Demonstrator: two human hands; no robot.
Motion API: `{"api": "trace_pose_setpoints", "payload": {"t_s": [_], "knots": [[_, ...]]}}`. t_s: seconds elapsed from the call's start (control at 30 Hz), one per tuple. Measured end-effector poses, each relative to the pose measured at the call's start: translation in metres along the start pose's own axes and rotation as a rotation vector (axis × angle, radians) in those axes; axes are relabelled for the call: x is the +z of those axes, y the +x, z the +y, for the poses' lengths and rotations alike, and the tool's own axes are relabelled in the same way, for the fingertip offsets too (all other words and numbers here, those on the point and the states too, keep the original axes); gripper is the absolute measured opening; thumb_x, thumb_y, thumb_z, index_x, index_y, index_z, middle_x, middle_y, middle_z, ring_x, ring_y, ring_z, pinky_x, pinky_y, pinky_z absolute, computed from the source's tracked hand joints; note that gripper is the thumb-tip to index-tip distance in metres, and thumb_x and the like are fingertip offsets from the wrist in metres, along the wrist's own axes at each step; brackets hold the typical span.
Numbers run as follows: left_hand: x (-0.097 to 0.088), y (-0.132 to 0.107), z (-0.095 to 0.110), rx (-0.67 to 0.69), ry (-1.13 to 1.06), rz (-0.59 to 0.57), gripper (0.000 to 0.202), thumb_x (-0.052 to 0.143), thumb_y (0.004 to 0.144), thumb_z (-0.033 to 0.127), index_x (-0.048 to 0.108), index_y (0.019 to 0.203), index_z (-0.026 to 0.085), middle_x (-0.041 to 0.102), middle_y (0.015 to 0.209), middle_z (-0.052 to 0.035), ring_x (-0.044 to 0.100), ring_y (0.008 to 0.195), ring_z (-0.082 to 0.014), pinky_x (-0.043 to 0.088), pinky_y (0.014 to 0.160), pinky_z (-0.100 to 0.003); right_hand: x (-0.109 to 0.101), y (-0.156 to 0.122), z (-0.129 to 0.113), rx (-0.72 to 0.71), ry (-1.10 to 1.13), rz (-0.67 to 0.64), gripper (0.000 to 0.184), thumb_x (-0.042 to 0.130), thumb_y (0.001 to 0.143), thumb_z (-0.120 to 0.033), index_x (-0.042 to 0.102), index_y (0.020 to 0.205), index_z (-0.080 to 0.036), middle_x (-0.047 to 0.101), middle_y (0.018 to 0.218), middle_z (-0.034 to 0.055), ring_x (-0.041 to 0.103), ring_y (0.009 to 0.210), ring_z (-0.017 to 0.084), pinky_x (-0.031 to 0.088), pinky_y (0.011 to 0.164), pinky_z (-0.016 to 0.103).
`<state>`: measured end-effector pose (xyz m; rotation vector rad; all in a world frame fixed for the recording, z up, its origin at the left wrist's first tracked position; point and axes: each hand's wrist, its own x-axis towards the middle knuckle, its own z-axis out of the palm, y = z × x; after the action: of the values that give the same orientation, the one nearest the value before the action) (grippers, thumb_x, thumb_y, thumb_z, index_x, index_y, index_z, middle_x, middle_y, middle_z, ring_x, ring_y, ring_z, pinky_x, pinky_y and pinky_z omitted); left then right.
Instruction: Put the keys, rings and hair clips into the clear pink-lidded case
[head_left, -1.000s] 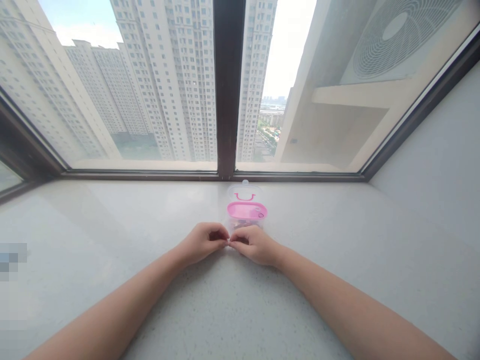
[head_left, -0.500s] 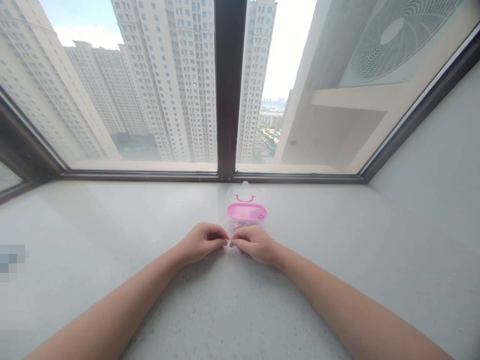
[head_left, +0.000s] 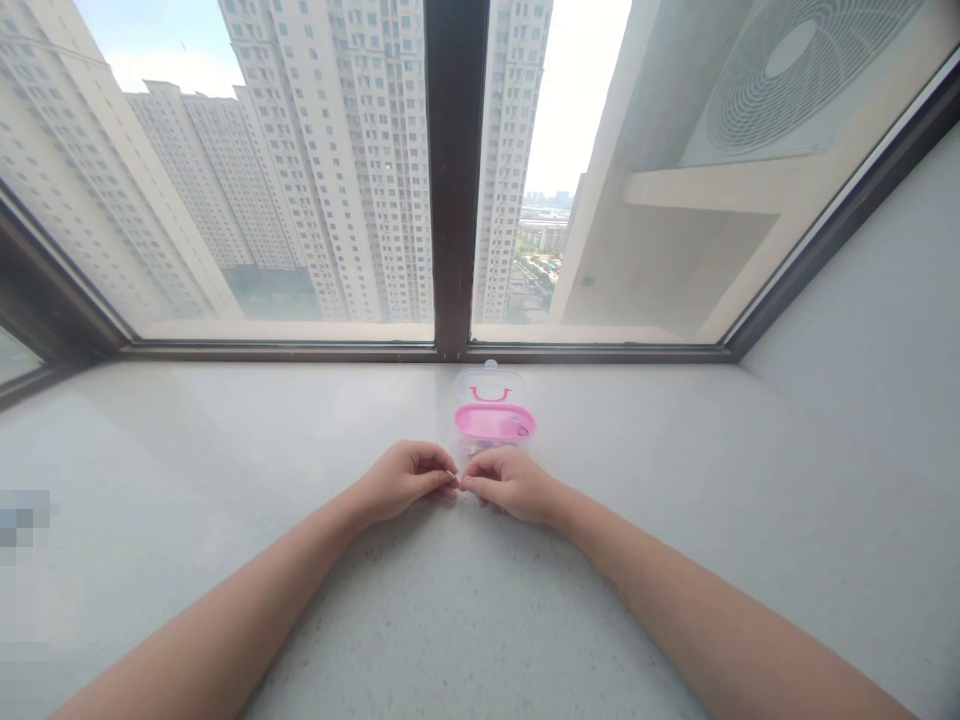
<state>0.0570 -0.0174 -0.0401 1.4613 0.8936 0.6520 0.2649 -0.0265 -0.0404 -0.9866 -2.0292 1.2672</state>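
My left hand point(head_left: 409, 482) and my right hand point(head_left: 510, 485) meet fingertip to fingertip above the pale speckled sill point(head_left: 457, 620). Both are closed in a pinch, thumb against fingers. Something tiny and whitish shows between the tips, too small to name. Just beyond my right hand stands a small clear box with a pink tray point(head_left: 487, 423) across its top. My right hand hides part of the box, and its contents are hard to make out. Behind the tray lies a clear lid point(head_left: 480, 380) with a pink curved handle point(head_left: 490, 396).
A dark window frame point(head_left: 300, 352) runs along the back of the sill, with an upright post point(head_left: 456, 180) in the middle. A white wall point(head_left: 877, 330) bounds the right side. Tall buildings and an air-conditioner unit point(head_left: 795, 75) are outside the glass.
My fingertips have shifted slightly, and the left thumb sits a little higher. Both hands stay pinched together in the same place. The box has not moved.
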Motion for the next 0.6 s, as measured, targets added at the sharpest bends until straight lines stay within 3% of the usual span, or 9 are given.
{"api": "trace_pose_setpoints", "payload": {"t_s": [0.27,0.6], "knots": [[-0.0023,0.0014,-0.0024,-0.006,0.025,-0.034,0.018,0.067,0.078,0.03,0.066,0.082,0.013,0.071,0.079,-0.0057,0.066,0.07,-0.0144,0.053,0.069,-0.027,0.0005,-0.0006,0.0017,0.086,0.042,0.002,0.014,0.053,0.084,-0.02,0.061,0.075,-0.014,0.057,0.058,-0.001,0.042,0.042,0.007,0.032,0.041,0.018],[-0.0009,-0.0005,0.0007,0.004,-0.01,-0.05,0.017,0.068,0.077,0.029,0.065,0.079,0.013,0.069,0.075,-0.0038,0.064,0.067,-0.0125,0.052,0.066,-0.024,0.0001,-0.0014,-0.0015,0.054,-0.036,-0.005,0.012,0.052,0.086,-0.021,0.057,0.077,-0.015,0.06,0.063,-0.0003,0.044,0.047,0.007,0.034,0.046,0.019]]}}
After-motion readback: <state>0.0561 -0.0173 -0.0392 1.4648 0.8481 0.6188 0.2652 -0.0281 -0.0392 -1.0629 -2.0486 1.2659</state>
